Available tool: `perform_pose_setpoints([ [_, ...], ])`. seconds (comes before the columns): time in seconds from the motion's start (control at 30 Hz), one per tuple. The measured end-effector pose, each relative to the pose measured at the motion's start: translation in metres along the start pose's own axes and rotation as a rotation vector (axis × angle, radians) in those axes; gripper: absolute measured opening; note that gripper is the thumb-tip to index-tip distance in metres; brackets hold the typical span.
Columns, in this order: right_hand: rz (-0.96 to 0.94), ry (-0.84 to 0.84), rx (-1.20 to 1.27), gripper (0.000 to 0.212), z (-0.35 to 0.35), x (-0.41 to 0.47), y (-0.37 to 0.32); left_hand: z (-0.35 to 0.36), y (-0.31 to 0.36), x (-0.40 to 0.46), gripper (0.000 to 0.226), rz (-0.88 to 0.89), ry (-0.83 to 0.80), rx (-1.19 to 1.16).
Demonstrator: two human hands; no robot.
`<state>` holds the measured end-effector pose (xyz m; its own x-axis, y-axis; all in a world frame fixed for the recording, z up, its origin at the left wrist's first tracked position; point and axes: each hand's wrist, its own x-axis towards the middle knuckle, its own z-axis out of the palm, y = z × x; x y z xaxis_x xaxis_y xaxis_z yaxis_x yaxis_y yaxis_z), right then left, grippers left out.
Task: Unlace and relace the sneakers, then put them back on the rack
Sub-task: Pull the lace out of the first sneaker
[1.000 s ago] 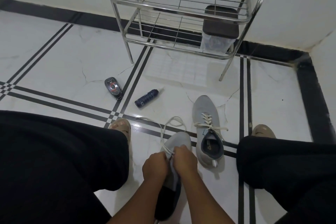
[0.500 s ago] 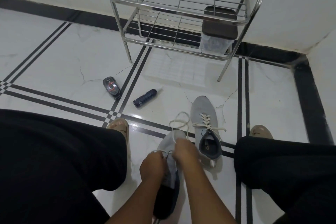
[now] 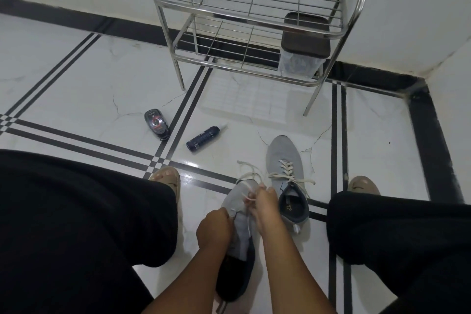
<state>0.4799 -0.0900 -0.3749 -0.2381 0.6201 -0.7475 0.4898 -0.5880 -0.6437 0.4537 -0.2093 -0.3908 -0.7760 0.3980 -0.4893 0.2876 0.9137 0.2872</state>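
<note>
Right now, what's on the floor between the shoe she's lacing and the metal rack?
In the head view, a dark spray bottle lies on its side on the white floor between the held sneaker and the rack.

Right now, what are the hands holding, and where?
The right hand pinches the lace over the near sneaker; the left hand grips that sneaker's side by the eyelets.

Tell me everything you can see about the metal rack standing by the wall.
The shiny tubular steel rack has two wire-grid shelves, rounded side rails and thin legs on the white tiled floor. It stands upright against the white wall, in front of the black skirting band. The top shelf holds nothing; at the right end of the lower shelf sits a clear plastic container with a dark brown lid. No hand touches it.
</note>
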Motion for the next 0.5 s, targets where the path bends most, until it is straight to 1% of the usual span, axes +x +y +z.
perform_pose_setpoints([
  [0.07,-0.093,0.031,-0.276,0.038,0.001,0.0,0.006,-0.003,0.005,0.0,0.025,0.028,-0.023,-0.012],
  [0.2,-0.181,0.051,-0.372,0.039,-0.004,-0.005,0.0,-0.003,0.01,-0.002,0.021,0.059,-0.041,0.013],
  [0.23,-0.176,0.043,-0.391,0.038,-0.006,-0.006,-0.001,-0.004,0.012,-0.004,0.019,0.069,-0.037,0.024],
  [0.33,-0.21,0.029,-0.527,0.036,-0.012,-0.012,-0.006,-0.006,0.013,-0.004,0.019,0.086,-0.029,0.06],
  [0.37,-0.221,0.007,-0.554,0.034,-0.014,-0.016,-0.012,-0.006,0.011,-0.004,0.019,0.067,-0.033,0.064],
  [0.43,-0.222,-0.107,-0.588,0.022,-0.021,-0.026,-0.03,-0.008,0.009,-0.005,0.024,0.002,-0.038,0.014],
  [0.47,-0.194,-0.191,-0.64,0.015,-0.027,-0.035,-0.043,-0.012,0.009,-0.004,0.031,-0.031,-0.039,-0.068],
  [0.5,-0.15,-0.282,-0.728,0.014,-0.033,-0.043,-0.056,-0.017,0.011,-0.004,0.042,-0.048,-0.021,-0.173],
])
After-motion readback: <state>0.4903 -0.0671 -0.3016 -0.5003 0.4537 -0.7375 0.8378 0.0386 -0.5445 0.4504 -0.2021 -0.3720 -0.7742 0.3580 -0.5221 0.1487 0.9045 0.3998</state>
